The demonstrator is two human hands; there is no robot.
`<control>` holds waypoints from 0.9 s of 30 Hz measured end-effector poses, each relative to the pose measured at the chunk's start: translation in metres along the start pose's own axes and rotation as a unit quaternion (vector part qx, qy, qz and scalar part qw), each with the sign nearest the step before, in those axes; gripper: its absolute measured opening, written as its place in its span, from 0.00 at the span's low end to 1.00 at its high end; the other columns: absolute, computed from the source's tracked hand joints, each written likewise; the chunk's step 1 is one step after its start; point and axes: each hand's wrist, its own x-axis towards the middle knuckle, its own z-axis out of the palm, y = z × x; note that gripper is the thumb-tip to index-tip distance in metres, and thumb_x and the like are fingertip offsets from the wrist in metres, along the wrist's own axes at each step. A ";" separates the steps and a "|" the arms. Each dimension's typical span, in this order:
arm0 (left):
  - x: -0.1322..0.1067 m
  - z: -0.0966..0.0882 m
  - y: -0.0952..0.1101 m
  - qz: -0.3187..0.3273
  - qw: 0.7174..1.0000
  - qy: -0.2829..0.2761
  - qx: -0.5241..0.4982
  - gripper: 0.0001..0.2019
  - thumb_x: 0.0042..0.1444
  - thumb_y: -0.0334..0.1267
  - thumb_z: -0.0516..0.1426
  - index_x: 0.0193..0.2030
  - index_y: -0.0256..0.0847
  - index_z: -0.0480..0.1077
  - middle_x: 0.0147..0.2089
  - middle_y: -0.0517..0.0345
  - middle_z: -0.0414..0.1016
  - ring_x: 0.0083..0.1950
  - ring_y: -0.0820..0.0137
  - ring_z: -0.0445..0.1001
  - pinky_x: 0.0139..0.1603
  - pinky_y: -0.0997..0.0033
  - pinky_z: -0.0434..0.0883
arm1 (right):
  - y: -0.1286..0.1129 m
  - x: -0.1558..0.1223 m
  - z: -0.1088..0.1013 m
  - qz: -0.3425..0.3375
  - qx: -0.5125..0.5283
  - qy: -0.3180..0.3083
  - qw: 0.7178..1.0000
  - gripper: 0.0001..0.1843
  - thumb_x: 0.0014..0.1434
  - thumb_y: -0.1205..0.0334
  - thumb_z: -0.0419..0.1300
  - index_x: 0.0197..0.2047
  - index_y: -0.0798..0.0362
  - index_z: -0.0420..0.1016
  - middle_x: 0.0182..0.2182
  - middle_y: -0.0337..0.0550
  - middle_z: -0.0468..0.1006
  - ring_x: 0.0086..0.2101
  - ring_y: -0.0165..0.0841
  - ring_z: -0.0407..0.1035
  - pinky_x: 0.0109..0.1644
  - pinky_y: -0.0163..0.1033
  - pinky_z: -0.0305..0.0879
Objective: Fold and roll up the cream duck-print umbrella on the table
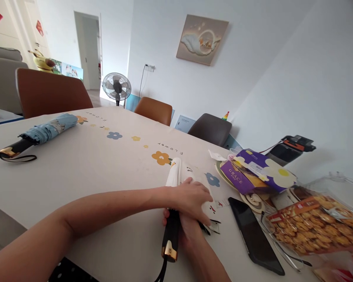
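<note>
Blue umbrella (51, 128) lies furled on bench (117, 168), left of frame. White umbrella (173, 174) at lower centre, handle (171, 237) toward bottom edge; right hand (188, 228) wrapped round it, left hand (191, 197) laid across, grip unclear. Black phone (254, 235), lower right.

"What sort of place?"
"A home's dining area: chairs (154, 111) and a fan (117, 86) beyond the hands (191, 197)."
"Anything nearer?"
"Cookies (320, 225) on the flowered worktop (117, 168), to their right."
</note>
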 end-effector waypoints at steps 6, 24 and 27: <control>0.000 0.007 0.001 -0.008 0.998 0.006 0.063 0.05 0.37 0.30 0.60 0.24 0.43 0.69 0.41 0.54 0.74 0.51 0.57 0.66 0.57 0.56 0.53 | 0.000 -0.003 0.003 -0.009 -0.025 0.001 1.000 0.13 0.49 0.51 0.60 0.28 0.53 0.67 0.14 0.36 0.66 0.15 0.27 0.60 0.19 0.32 0.56; -0.006 -0.002 0.002 -0.063 0.961 0.268 0.035 0.12 0.56 0.34 0.49 0.45 0.48 0.68 0.40 0.56 0.70 0.42 0.66 0.68 0.37 0.71 0.62 | 0.000 0.000 -0.003 0.038 -0.003 0.015 0.999 0.09 0.44 0.59 0.58 0.22 0.56 0.65 0.13 0.39 0.66 0.15 0.27 0.60 0.20 0.32 0.59; -0.005 -0.010 0.002 -0.087 0.954 0.287 0.008 0.11 0.57 0.35 0.49 0.44 0.48 0.67 0.40 0.57 0.71 0.42 0.67 0.68 0.38 0.71 0.62 | -0.002 -0.001 0.000 0.044 0.001 0.031 0.999 0.12 0.43 0.57 0.62 0.27 0.56 0.65 0.14 0.37 0.66 0.15 0.27 0.60 0.18 0.32 0.58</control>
